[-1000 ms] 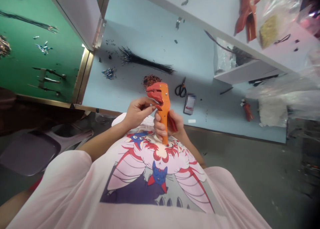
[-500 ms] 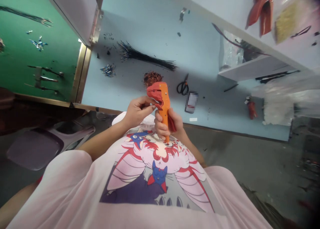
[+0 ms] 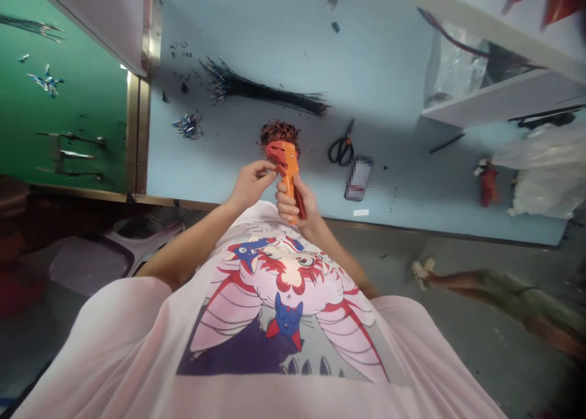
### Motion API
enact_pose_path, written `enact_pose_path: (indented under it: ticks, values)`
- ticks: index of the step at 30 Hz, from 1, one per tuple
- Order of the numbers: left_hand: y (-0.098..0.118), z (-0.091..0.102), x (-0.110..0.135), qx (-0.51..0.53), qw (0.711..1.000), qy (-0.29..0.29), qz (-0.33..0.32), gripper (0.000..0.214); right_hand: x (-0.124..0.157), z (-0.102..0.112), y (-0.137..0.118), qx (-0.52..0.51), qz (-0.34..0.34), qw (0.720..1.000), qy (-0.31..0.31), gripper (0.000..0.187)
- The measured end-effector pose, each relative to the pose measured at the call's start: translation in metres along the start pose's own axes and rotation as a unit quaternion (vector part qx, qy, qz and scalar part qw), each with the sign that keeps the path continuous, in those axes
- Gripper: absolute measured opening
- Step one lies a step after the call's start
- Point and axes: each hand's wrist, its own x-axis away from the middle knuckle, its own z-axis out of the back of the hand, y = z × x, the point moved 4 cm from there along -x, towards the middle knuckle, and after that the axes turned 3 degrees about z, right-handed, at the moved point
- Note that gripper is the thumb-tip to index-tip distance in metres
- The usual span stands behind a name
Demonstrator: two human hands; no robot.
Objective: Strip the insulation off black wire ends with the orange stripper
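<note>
A person holds an orange plastic wire-stripping tool [image 3: 287, 162] upright above the near edge of a pale blue desk [image 3: 274, 52]. The right hand [image 3: 293, 204] is wrapped tight around its handles. The left hand [image 3: 249, 184] pinches its fingertips together at the tool's red head; what they pinch is too small to tell. Black scissors [image 3: 341, 147] lie on the desk nearby.

Blue bench [image 3: 256, 34] lies past grip of right hand [image 3: 293, 202] on stripper [image 3: 286, 159]. Copper heap [image 3: 279, 130] just behind grip. Black wires [image 3: 260, 92] further back, leftward. Foil bits [image 3: 187, 126] well left. Scissors [image 3: 341, 149], blurred card [image 3: 358, 178] near right. Red tool [image 3: 488, 184], white bag [image 3: 544, 165] far right.
</note>
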Motion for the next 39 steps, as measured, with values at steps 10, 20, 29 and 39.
enact_pose_path:
  ticks: [10,20,29,39]
  values:
    - [-0.08,-0.023,-0.072,-0.075,0.983,0.006,0.166,0.007,-0.058,0.069,-0.024,-0.051,0.016,0.993,0.104,0.055]
    - [-0.058,-0.006,-0.049,-0.028,0.986,0.02,0.165,0.007,-0.027,0.059,-0.037,0.032,0.026,0.998,0.039,0.059]
    - [0.0,0.025,0.003,0.085,0.995,0.027,0.037,0.015,0.021,0.022,-0.033,0.137,0.16,0.978,0.013,0.035]
    - [-0.034,0.071,0.015,-0.267,0.956,0.12,0.006,0.015,0.038,0.093,-0.014,0.431,0.201,0.797,0.372,0.03]
